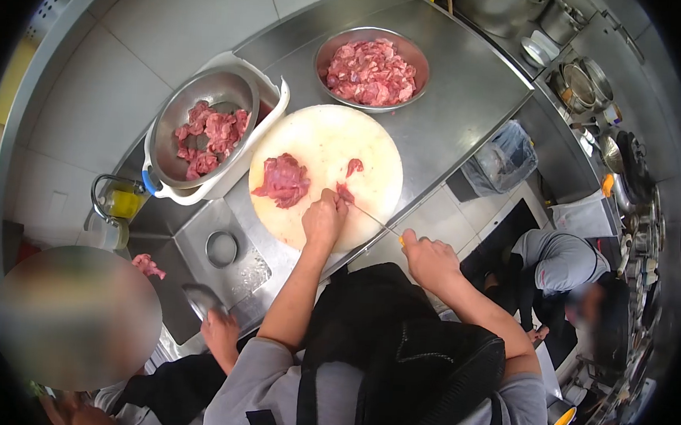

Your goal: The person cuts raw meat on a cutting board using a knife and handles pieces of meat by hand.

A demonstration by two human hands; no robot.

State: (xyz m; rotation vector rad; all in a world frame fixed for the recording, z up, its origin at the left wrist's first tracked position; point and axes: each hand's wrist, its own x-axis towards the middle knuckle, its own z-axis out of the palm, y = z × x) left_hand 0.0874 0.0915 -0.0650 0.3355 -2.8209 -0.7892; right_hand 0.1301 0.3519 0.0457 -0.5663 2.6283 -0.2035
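Glossy meat (284,180), round board (327,139), thin knife (369,216)

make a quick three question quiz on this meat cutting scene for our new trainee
1. Which of the camera wearer's hands grips the knife at the white board?
2. True or false: no meat lies on the board.
3. How many metal bowls of meat stand near the board? a) one b) two c) three

Key:
1. The right hand.
2. False; a large piece of meat lies there.
3. b; a left bowl and a far bowl.
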